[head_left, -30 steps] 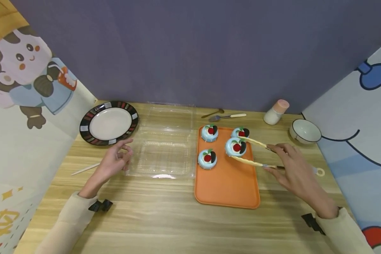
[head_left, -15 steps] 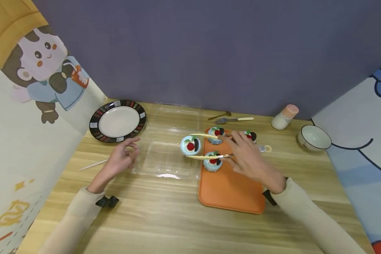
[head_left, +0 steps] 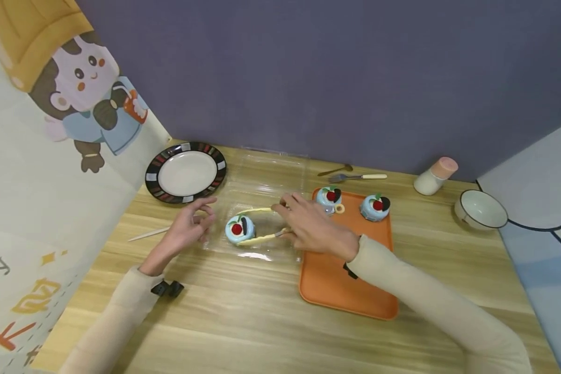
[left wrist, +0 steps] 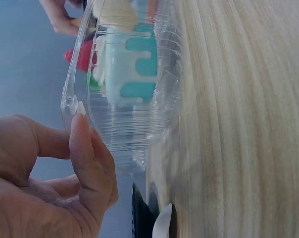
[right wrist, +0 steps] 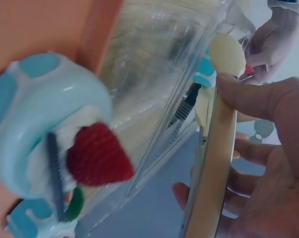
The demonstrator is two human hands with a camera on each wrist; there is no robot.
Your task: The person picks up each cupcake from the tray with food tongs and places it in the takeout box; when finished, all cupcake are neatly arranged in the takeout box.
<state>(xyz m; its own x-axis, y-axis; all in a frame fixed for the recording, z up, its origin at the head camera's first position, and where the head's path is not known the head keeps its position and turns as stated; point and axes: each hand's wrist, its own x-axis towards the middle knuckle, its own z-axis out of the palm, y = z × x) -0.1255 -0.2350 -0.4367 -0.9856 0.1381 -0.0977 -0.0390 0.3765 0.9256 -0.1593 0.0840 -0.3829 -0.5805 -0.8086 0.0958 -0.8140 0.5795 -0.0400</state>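
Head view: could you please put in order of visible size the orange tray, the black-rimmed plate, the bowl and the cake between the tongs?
1. Orange tray
2. Black-rimmed plate
3. Bowl
4. Cake between the tongs

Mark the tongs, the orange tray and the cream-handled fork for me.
Tongs (head_left: 260, 239): head view, on the pale nearer arm.
Orange tray (head_left: 348, 292): head view, on its bare near floor.
Cream-handled fork (head_left: 356, 177): head view, on its metal neck.
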